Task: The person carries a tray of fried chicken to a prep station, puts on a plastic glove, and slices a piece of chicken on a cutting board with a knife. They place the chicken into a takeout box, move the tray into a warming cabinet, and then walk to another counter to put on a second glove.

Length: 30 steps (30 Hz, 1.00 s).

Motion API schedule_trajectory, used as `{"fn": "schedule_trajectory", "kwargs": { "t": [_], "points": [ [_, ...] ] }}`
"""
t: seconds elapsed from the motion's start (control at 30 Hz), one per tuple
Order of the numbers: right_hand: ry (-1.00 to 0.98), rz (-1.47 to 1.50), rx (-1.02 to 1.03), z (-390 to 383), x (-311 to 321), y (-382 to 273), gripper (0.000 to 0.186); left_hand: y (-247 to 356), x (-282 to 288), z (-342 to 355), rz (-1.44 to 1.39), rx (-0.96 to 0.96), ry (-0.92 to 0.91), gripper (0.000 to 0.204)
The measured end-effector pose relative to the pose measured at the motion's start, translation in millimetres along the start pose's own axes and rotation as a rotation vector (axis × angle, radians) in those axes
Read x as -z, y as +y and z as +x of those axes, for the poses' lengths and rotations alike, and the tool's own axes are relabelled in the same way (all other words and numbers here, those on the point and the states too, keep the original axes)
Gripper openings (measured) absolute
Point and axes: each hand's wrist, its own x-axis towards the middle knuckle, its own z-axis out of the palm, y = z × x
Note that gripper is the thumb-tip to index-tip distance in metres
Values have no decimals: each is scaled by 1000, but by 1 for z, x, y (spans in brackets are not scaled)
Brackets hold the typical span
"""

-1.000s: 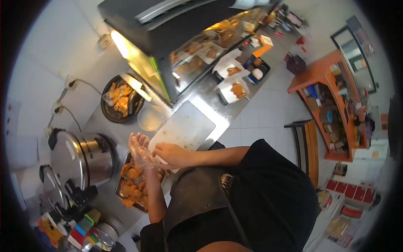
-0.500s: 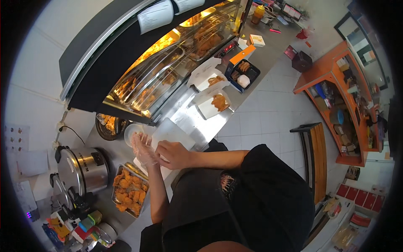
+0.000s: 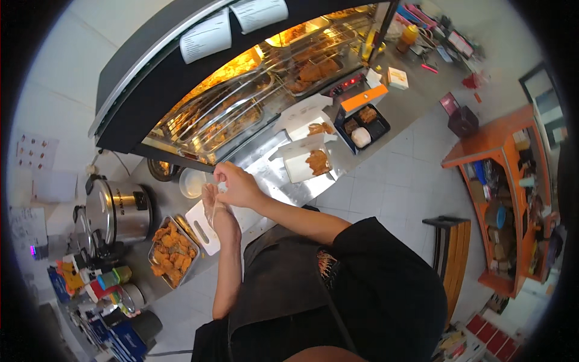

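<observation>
In front of my body, over a white cutting board (image 3: 204,230), my two hands meet. A clear plastic glove is on my left hand (image 3: 213,204), whose fingers look stretched out; my right hand hides part of them. Bare and with curled fingers, my right hand (image 3: 236,186) grips loose film of the plastic glove (image 3: 222,187) at the left hand. A round translucent bowl (image 3: 192,183) stands just beyond the hands. Left of the board lies a metal tray (image 3: 194,259) of fried chicken pieces (image 3: 171,253).
A lit glass food warmer (image 3: 241,102) runs along the counter's far side. Open white boxes (image 3: 297,168) hold chicken; beside them is a black compartment tray (image 3: 378,129) with an orange sleeve. A steel cooker (image 3: 123,208) stands left, an orange shelf (image 3: 496,151) right.
My right hand has moved from beside the left wrist up to the gloved fingers, pulling at the film. The left hand's spread fingers have drawn together. The whole view has shifted.
</observation>
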Motion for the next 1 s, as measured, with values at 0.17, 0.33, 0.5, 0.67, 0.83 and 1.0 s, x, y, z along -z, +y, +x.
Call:
{"fn": "schedule_trajectory", "kwargs": {
  "t": [0.17, 0.33, 0.5, 0.67, 0.83, 1.0],
  "points": [
    [13, -27, 27, 0, 12, -2, 32, 45, 18, -28, -276, 307, -256, 51],
    [-5, -53, -89, -6, 28, 15, 33, 75, 49, -48, -310, 409, -316, 47],
    [45, -85, -74, -15, 29, 4, 32, 53, 126, -18, 175, 466, 126, 47],
    [-142, -185, 218, -23, -1, -30, 26, 14, 140, -4, 632, 72, -155, 71],
    [-395, -241, 349, -19, -20, -41, 33, 6, 118, 22, 690, -163, -445, 77],
    [-341, -205, 215, -17, -5, -33, 48, -6, 160, 63, 551, -4, -435, 69]
  ]
}}
